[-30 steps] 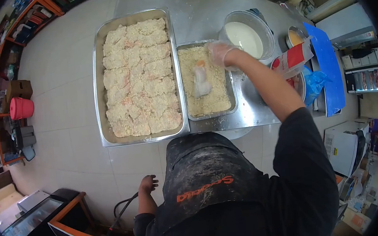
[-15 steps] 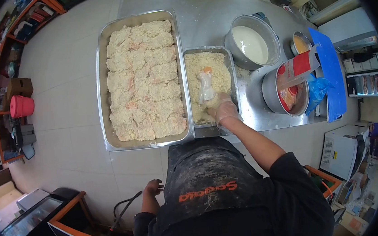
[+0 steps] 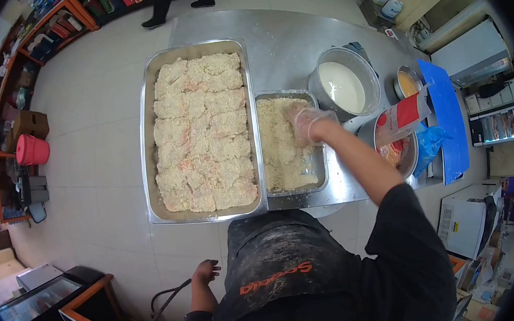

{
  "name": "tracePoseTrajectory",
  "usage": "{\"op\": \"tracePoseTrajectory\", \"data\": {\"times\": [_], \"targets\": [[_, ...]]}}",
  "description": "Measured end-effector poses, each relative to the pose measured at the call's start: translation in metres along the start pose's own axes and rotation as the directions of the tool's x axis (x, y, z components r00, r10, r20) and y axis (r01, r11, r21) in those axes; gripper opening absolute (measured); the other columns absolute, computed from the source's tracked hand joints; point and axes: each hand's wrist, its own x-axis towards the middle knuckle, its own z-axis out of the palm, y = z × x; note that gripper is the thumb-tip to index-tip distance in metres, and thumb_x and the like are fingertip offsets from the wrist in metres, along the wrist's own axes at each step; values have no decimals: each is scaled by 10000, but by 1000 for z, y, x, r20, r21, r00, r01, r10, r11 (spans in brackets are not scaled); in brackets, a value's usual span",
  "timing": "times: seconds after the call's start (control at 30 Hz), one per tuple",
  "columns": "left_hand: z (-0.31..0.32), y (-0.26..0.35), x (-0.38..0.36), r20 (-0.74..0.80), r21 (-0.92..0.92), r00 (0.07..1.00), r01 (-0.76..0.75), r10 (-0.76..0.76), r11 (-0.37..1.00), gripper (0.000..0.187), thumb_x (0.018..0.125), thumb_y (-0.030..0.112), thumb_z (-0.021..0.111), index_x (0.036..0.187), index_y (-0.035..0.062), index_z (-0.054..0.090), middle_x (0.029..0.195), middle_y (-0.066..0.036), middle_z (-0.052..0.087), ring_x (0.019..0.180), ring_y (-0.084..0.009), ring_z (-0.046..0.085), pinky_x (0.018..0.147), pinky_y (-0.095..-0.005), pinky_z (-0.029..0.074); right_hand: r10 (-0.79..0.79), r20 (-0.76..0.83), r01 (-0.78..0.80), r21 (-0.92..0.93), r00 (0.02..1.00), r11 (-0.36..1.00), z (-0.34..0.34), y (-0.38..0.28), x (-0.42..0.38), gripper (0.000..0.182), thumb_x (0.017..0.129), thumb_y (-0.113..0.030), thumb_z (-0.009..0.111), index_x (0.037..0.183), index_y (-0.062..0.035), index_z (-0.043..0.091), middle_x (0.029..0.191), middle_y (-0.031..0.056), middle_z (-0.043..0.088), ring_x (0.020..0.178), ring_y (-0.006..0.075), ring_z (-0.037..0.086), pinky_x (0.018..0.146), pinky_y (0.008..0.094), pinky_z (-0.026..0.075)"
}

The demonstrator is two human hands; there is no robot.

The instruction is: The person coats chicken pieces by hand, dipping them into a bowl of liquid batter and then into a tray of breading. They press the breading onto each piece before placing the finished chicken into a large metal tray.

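My right hand [image 3: 308,124], in a clear plastic glove, presses into pale breadcrumbs [image 3: 276,137] with its fingers spread. The crumbs fill a small metal pan [image 3: 325,175]; bare metal shows at its near right corner. No batter-covered piece shows among the crumbs. Left of this pan stands a large steel tray [image 3: 148,171] holding rows of crumb-coated pieces [image 3: 205,134], with pinkish-orange patches in places. My left hand [image 3: 207,270] hangs low beside my apron, away from the table, fingers loosely apart and holding nothing.
A pot of white batter [image 3: 343,87] stands behind my right hand. To the right are a pot with reddish pieces [image 3: 397,153], a red-and-clear bag [image 3: 404,115], a blue board [image 3: 445,121] and a small orange-filled bowl [image 3: 409,82]. A person's legs [image 3: 161,2] show beyond the table.
My right hand has moved from the pan's near side toward its far right. The white batter-covered piece seen on the crumbs is out of sight. Another person's legs show more; the view has shifted.
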Motion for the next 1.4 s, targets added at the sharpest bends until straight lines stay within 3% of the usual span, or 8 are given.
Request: {"op": "tracePoseTrajectory", "data": {"times": [0.13,0.37,0.47,0.77,0.97,1.2,1.3,1.4], "targets": [[7,-40,5,57,69,995,74,-78,995,394,916,185,365,1273,64,481,990,-81,605,689,-170,533,512,-302,390,-6,116,7,-6,993,1000,37,29,31,597,668,-137,703,1193,3,454,1269,242,492,1150,349,514,948,359,428],[41,-32,-84,103,459,961,-275,257,845,378,917,181,388,1266,70,483,996,-74,634,796,-177,603,538,-301,414,218,291,-312,333,932,890,-14,-11,-5,585,679,-166,681,1191,0,453,1215,244,512,1144,357,509,944,373,438],[29,-36,-32,143,439,987,-125,69,890,380,916,193,399,1268,73,480,994,-80,640,785,-178,614,515,-294,412,42,-12,-35,345,999,938,-7,-29,-15,701,678,-210,677,1293,-11,407,1238,239,500,1181,355,482,989,394,411],[-3,1,-16,-69,-37,998,-16,14,999,382,904,245,416,1241,83,494,952,-87,638,612,-158,543,461,-277,384,3,150,23,-166,989,986,26,-42,86,581,712,-282,638,1235,-54,525,1242,202,542,1169,343,507,963,439,414],[-9,-11,-19,-113,-84,993,-33,24,996,347,900,243,431,1196,83,511,911,-70,636,593,-154,526,477,-289,388,86,135,-109,179,987,978,-20,-13,66,448,772,-254,611,1181,-75,580,1100,217,615,1021,348,598,900,405,465],[13,-43,-2,70,435,998,-38,8,900,350,915,248,414,1210,85,512,916,-64,637,648,-160,541,545,-309,395,94,-256,-61,135,962,989,15,10,0,512,761,-230,609,1200,20,521,1182,249,560,1045,374,577,913,397,459],[19,-34,-6,101,440,994,-75,33,895,341,925,237,407,1209,83,514,927,-68,638,653,-160,545,542,-308,394,163,97,-153,-97,982,983,39,-1,-20,460,776,-165,580,1170,62,506,1143,250,576,1040,372,583,898,399,465],[17,-14,-5,49,299,998,-38,24,954,341,924,220,406,1213,73,511,941,-79,638,638,-158,543,519,-303,397,152,11,-152,33,988,988,56,6,-6,385,775,-99,561,1128,50,525,1129,258,575,1042,359,585,887,404,469]]}}
